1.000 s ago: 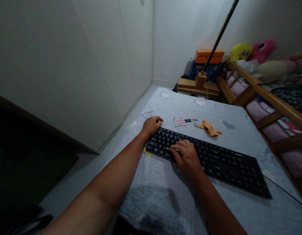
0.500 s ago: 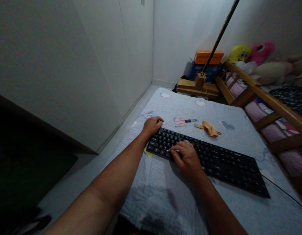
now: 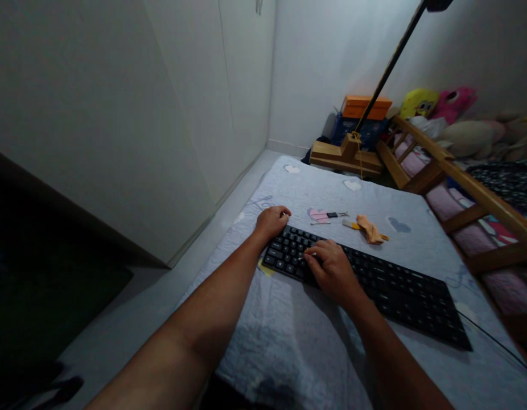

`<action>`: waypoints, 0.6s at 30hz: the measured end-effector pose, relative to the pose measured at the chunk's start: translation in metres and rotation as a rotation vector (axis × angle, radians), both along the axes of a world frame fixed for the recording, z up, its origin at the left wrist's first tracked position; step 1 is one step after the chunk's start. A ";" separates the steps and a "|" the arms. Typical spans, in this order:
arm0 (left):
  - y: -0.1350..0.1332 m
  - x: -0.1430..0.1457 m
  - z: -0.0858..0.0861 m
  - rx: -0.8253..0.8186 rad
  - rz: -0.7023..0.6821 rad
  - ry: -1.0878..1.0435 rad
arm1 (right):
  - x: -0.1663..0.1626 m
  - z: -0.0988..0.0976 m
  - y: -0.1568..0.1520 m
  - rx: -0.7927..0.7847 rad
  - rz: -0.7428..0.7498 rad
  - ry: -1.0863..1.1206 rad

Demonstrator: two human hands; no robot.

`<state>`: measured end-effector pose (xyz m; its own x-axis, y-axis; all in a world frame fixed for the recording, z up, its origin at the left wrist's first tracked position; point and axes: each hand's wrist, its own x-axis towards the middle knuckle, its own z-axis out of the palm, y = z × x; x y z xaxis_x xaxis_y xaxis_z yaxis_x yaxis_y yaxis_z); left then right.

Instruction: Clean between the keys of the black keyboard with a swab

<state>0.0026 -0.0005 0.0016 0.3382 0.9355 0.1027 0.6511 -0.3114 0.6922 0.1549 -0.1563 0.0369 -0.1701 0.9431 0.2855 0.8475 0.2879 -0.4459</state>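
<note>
A black keyboard [image 3: 387, 282] lies across a pale blue quilted cover [image 3: 297, 336] with heart patches. My left hand [image 3: 272, 220] is curled closed on the keyboard's far left corner, gripping its edge. My right hand [image 3: 332, 270] rests over the left block of keys, fingers pinched on a thin white stick [image 3: 307, 255] whose tip touches the keys. What the stick is cannot be made out.
Beyond the keyboard lie small tools [image 3: 334, 215] and a crumpled orange cloth [image 3: 370, 229]. A keyboard cable [image 3: 494, 339] trails right. A wooden bed rail [image 3: 460, 176], plush toys [image 3: 438, 102], a wooden stand with a black pole [image 3: 353, 151], and white cabinet doors [image 3: 161, 114] surround the spot.
The view has tilted a little, shifting everything lower in the frame. My right hand has slid slightly toward the upper key rows with the stick. The left hand keeps its hold.
</note>
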 end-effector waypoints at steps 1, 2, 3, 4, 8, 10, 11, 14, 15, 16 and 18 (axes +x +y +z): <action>0.000 0.000 0.000 -0.001 -0.001 0.002 | -0.001 0.000 0.000 0.002 -0.002 0.005; 0.000 0.000 0.000 -0.002 -0.001 0.006 | -0.001 0.000 0.000 0.008 -0.006 0.013; 0.000 0.000 0.001 -0.003 0.000 0.009 | -0.002 -0.001 0.000 0.015 -0.013 0.023; -0.001 0.000 0.001 -0.003 0.001 0.012 | -0.003 -0.002 -0.001 0.024 -0.020 0.034; -0.001 -0.001 0.002 -0.002 0.006 0.016 | -0.006 -0.008 -0.004 0.065 -0.030 0.081; -0.002 0.000 0.002 -0.002 0.006 0.014 | -0.008 -0.011 -0.004 0.084 -0.027 0.093; -0.002 0.000 0.002 0.002 0.006 0.013 | -0.008 -0.012 -0.005 0.090 -0.027 0.097; -0.002 0.000 0.001 0.013 0.002 0.021 | -0.008 -0.014 -0.005 0.099 -0.027 0.109; -0.002 0.000 0.001 0.013 0.003 0.026 | -0.008 -0.015 -0.005 0.100 -0.026 0.113; -0.002 0.000 0.002 0.010 0.005 0.031 | -0.008 -0.015 -0.006 0.101 -0.025 0.117; -0.002 0.000 0.002 0.004 0.006 0.036 | -0.008 -0.016 -0.006 0.102 -0.021 0.124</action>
<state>0.0030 -0.0024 0.0036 0.3357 0.9373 0.0940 0.6777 -0.3096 0.6670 0.1467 -0.1625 0.0213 -0.1083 0.9111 0.3977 0.7938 0.3201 -0.5172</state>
